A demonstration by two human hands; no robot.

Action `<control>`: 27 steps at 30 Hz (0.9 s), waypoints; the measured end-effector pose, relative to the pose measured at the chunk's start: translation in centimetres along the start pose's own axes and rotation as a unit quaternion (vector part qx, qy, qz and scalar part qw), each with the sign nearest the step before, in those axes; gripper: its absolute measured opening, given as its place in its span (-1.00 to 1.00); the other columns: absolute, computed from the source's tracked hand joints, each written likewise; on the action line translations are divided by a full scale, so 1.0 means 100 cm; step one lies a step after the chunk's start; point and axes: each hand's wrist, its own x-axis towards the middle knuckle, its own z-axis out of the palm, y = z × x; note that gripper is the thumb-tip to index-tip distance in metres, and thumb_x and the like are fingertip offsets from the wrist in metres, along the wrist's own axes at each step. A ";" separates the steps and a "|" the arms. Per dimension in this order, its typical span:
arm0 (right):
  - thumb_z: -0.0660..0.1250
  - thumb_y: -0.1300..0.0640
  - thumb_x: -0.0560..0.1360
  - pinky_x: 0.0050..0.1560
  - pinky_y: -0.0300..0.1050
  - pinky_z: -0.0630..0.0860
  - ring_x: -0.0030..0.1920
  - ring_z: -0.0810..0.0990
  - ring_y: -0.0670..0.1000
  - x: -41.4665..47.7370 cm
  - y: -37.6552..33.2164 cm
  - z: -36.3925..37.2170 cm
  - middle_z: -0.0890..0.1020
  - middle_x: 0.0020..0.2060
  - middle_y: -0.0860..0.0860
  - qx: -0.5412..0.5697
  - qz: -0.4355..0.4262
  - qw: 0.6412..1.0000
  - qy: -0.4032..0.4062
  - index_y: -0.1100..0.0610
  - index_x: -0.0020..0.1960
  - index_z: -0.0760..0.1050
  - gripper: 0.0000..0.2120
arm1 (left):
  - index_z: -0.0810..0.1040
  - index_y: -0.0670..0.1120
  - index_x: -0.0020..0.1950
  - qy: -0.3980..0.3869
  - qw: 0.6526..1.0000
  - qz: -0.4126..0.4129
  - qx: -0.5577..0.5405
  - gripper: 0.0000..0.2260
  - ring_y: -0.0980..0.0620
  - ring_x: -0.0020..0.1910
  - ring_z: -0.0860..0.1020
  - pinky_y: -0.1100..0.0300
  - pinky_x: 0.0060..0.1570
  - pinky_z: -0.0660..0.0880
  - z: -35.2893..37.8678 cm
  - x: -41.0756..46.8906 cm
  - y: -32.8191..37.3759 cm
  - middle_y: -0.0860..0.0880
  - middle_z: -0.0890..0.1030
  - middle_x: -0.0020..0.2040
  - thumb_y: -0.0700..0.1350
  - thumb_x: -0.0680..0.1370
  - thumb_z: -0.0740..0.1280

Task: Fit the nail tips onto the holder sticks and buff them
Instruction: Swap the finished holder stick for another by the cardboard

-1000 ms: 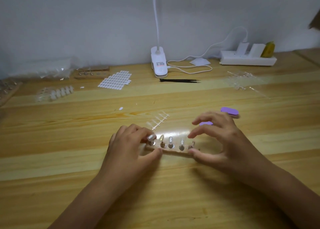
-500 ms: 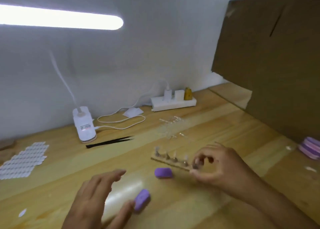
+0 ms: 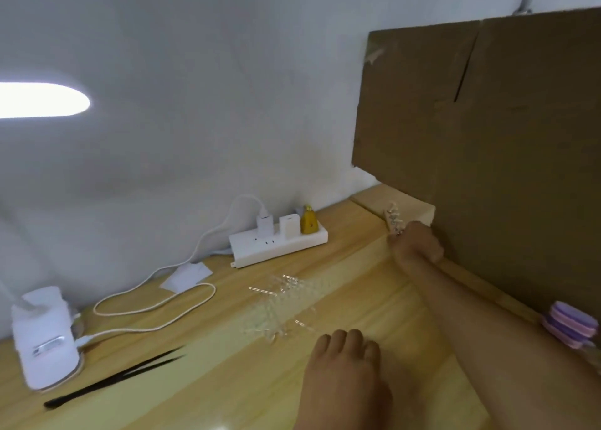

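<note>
Right hand (image 3: 418, 244), holder rack (image 3: 393, 218) near cardboard (image 3: 507, 143)

A plain white wall (image 3: 195, 71) rises behind my pale wooden counter (image 3: 227, 381). At my left the lamp's lit head (image 3: 39, 100) glows bright, above its white clip base (image 3: 45, 335). A brown cardboard sheet (image 3: 504, 153) stands upright along my right side. A white power strip (image 3: 279, 245) lies against the wall.

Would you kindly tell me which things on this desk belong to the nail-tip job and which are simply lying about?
Job in hand:
holder with its sticks, gripped by the right hand
clear nail tips
purple buffers

Lying about:
power strip
lamp base
black tweezers
cardboard sheet
</note>
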 end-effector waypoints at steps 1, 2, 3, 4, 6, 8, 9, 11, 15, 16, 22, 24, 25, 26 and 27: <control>0.28 -0.02 0.62 0.01 -0.03 0.45 0.20 0.59 0.22 0.002 -0.001 0.006 0.58 0.21 0.20 -0.013 -0.001 1.000 0.000 0.22 0.24 0.51 -0.65 | 0.65 0.08 -0.39 0.001 1.000 0.002 0.000 -0.63 0.16 -0.39 0.57 0.44 -0.33 0.47 0.001 0.001 -0.002 0.18 0.58 -0.38 0.24 -0.08 0.47; 0.25 -0.02 0.63 0.03 -0.03 0.44 0.20 0.59 0.22 0.004 -0.002 0.009 0.57 0.22 0.20 -0.020 -0.001 1.000 0.002 0.22 0.25 0.49 -0.65 | 0.65 0.10 -0.38 0.002 1.000 0.005 0.000 -0.62 0.18 -0.39 0.57 0.45 -0.33 0.46 0.002 0.001 -0.005 0.19 0.57 -0.39 0.26 -0.09 0.46; 0.24 -0.03 0.64 0.05 -0.02 0.45 0.21 0.58 0.22 0.007 -0.002 0.012 0.56 0.23 0.21 -0.022 0.000 1.000 0.005 0.22 0.26 0.48 -0.64 | 0.66 0.12 -0.37 0.004 1.000 0.007 -0.002 -0.60 0.21 -0.39 0.57 0.47 -0.32 0.45 0.000 0.001 -0.008 0.21 0.58 -0.38 0.28 -0.10 0.44; 0.23 -0.05 0.64 0.07 0.00 0.45 0.21 0.57 0.22 0.009 -0.003 0.014 0.55 0.23 0.21 -0.023 0.000 1.000 0.008 0.22 0.27 0.46 -0.63 | 0.67 0.14 -0.36 0.003 1.000 0.009 -0.006 -0.59 0.23 -0.38 0.57 0.47 -0.31 0.45 -0.001 0.000 -0.010 0.22 0.59 -0.37 0.30 -0.09 0.43; 0.24 -0.07 0.64 0.11 0.03 0.47 0.23 0.56 0.23 0.012 -0.004 0.015 0.55 0.24 0.20 -0.024 0.003 1.000 0.010 0.22 0.28 0.45 -0.61 | 0.68 0.17 -0.33 -0.003 1.000 0.018 -0.009 -0.58 0.26 -0.35 0.58 0.49 -0.29 0.45 -0.004 -0.004 -0.013 0.25 0.62 -0.33 0.33 -0.08 0.41; 0.25 -0.08 0.64 0.12 0.04 0.47 0.23 0.56 0.24 0.014 -0.002 0.016 0.55 0.24 0.21 -0.025 0.001 1.000 0.015 0.22 0.28 0.45 -0.61 | 0.69 0.18 -0.30 -0.017 0.999 0.024 -0.015 -0.57 0.28 -0.31 0.60 0.49 -0.26 0.47 -0.007 -0.008 -0.015 0.26 0.64 -0.28 0.33 -0.07 0.41; 0.25 -0.08 0.64 0.13 0.05 0.48 0.23 0.56 0.25 0.015 -0.001 0.017 0.55 0.23 0.21 -0.024 0.001 0.999 0.021 0.23 0.27 0.45 -0.60 | 0.70 0.19 -0.28 -0.017 0.999 0.025 -0.018 -0.56 0.28 -0.29 0.61 0.48 -0.24 0.48 -0.008 -0.009 -0.016 0.27 0.65 -0.26 0.33 -0.07 0.41; 0.26 -0.08 0.63 0.14 0.07 0.49 0.22 0.57 0.25 0.018 0.001 0.018 0.56 0.23 0.22 -0.018 0.008 0.999 0.034 0.23 0.26 0.47 -0.60 | 0.70 0.21 -0.25 -0.019 0.999 0.029 -0.020 -0.55 0.29 -0.25 0.62 0.47 -0.19 0.51 -0.010 -0.012 -0.018 0.28 0.66 -0.21 0.35 -0.06 0.41; 0.28 -0.10 0.63 0.12 0.07 0.50 0.22 0.58 0.25 0.025 -0.001 0.019 0.57 0.23 0.22 -0.031 0.015 0.999 0.033 0.25 0.29 0.46 -0.56 | 0.71 0.20 -0.23 -0.004 0.998 0.043 -0.035 -0.54 0.25 -0.23 0.64 0.42 -0.16 0.54 -0.016 -0.021 -0.023 0.24 0.68 -0.15 0.31 -0.07 0.48; 0.29 -0.13 0.61 0.11 0.08 0.50 0.22 0.58 0.26 0.026 -0.002 0.019 0.55 0.24 0.22 -0.033 0.015 0.999 0.032 0.25 0.30 0.45 -0.52 | 0.71 0.18 -0.23 0.007 0.998 0.045 -0.047 -0.53 0.22 -0.24 0.64 0.41 -0.17 0.54 -0.019 -0.025 -0.025 0.22 0.68 -0.15 0.28 -0.08 0.50; 0.36 -0.16 0.55 0.03 0.09 0.48 0.18 0.58 0.30 0.026 0.004 0.025 0.54 0.24 0.25 -0.013 -0.007 0.999 0.047 0.27 0.34 0.34 -0.40 | 0.72 0.16 -0.15 0.029 0.996 0.044 -0.074 -0.64 0.16 -0.22 0.66 0.28 -0.18 0.59 -0.046 -0.050 -0.040 0.18 0.68 -0.13 0.21 0.11 0.48; 0.33 -0.13 0.56 -0.05 0.02 0.41 0.13 0.60 0.27 0.027 0.007 0.027 0.61 0.14 0.23 -0.027 -0.042 0.998 0.045 0.24 0.21 0.49 -0.55 | 0.72 0.14 -0.13 0.034 0.996 0.036 -0.080 -0.74 0.17 -0.21 0.66 0.31 -0.18 0.57 -0.057 -0.064 -0.051 0.17 0.68 -0.13 0.18 0.31 0.32; 0.30 -0.11 0.56 -0.06 0.00 0.40 0.13 0.60 0.27 0.027 0.007 0.028 0.62 0.12 0.23 -0.037 -0.058 0.997 0.041 0.24 0.19 0.52 -0.57 | 0.72 0.13 -0.13 0.048 0.995 0.033 -0.079 -0.72 0.18 -0.22 0.65 0.33 -0.18 0.53 -0.063 -0.074 -0.058 0.17 0.68 -0.13 0.16 0.40 0.25; 0.28 -0.10 0.57 -0.03 0.01 0.42 0.13 0.60 0.27 0.027 0.007 0.029 0.62 0.13 0.24 -0.048 -0.071 0.996 0.036 0.25 0.20 0.53 -0.57 | 0.72 0.12 -0.13 0.071 0.994 0.025 -0.077 -0.69 0.18 -0.22 0.65 0.30 -0.18 0.50 -0.071 -0.085 -0.064 0.16 0.68 -0.13 0.15 0.50 0.19; 0.27 -0.09 0.57 0.03 0.03 0.45 0.16 0.59 0.28 0.026 0.006 0.029 0.60 0.15 0.25 -0.059 -0.081 0.994 0.034 0.26 0.23 0.52 -0.56 | 0.72 0.11 -0.13 0.094 0.992 0.006 -0.080 -0.62 0.18 -0.22 0.64 0.27 -0.19 0.47 -0.078 -0.101 -0.071 0.16 0.67 -0.12 0.16 0.58 0.13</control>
